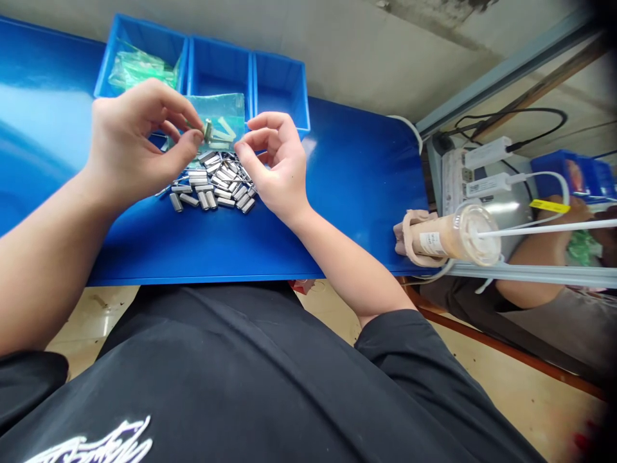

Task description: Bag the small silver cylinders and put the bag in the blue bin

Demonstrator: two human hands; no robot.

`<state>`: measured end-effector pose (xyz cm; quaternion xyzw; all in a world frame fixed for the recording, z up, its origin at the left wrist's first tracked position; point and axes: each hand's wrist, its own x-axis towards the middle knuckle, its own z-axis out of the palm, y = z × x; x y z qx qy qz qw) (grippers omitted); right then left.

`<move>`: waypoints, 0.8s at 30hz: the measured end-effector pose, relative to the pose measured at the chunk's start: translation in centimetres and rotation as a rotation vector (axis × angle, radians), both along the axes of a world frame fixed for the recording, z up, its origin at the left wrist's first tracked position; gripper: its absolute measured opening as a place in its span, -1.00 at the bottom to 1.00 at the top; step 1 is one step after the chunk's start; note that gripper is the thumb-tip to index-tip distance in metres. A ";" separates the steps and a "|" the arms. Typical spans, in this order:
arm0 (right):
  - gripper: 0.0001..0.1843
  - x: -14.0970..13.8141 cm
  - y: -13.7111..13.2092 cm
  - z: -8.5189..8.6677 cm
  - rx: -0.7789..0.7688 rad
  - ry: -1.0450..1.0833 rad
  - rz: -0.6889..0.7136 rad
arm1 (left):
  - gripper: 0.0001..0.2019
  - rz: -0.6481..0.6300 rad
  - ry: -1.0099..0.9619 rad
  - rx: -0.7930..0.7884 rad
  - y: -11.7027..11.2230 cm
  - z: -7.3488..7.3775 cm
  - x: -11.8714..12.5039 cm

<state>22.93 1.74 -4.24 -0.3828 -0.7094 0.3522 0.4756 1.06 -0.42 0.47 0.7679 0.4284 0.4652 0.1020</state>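
Between my two hands is a small clear greenish plastic bag (232,106), with a few pale strip-like pieces and a shiny metal piece showing in or against it. The thumb and forefinger of my left hand (139,132) pinch its left side, beside the metal piece. At the lower right edge of the bag, my right hand (279,164) has its thumb and fingertips closed; the other fingers are curled. Under the bag and hands lies a pile of short silvery metal cylinders (224,183) on the blue table, with some thin metal pins among them. The hands hide part of the pile.
Three blue bins stand behind: the left bin (144,32) holds green-tinted plastic bags (139,69), beside the middle bin (222,58) and right bin (282,80). A drink cup (448,238) in a cardboard holder, plugs with cables (489,154) and a metal frame (520,273) are at the right. Another person's leg shows beyond.
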 end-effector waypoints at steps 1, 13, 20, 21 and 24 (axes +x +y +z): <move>-0.44 0.0 0.1 -0.1 0.004 -0.006 0.001 | -0.58 -0.012 0.013 0.006 0.1 -0.1 -0.1; -0.38 0.1 0.2 0.5 0.030 -0.005 -0.023 | -0.56 -0.027 0.100 -0.023 -0.1 -0.1 -0.2; -0.32 0.1 -0.4 1.0 0.070 -0.121 -0.005 | -0.62 0.004 0.132 -0.041 -0.4 0.0 0.0; -0.33 0.2 -0.4 1.1 0.078 -0.123 -0.024 | -0.63 0.012 0.127 -0.045 -0.4 0.0 0.1; -0.37 0.3 -0.4 1.1 0.080 -0.129 -0.062 | -0.65 0.023 0.092 -0.092 -0.4 0.1 0.2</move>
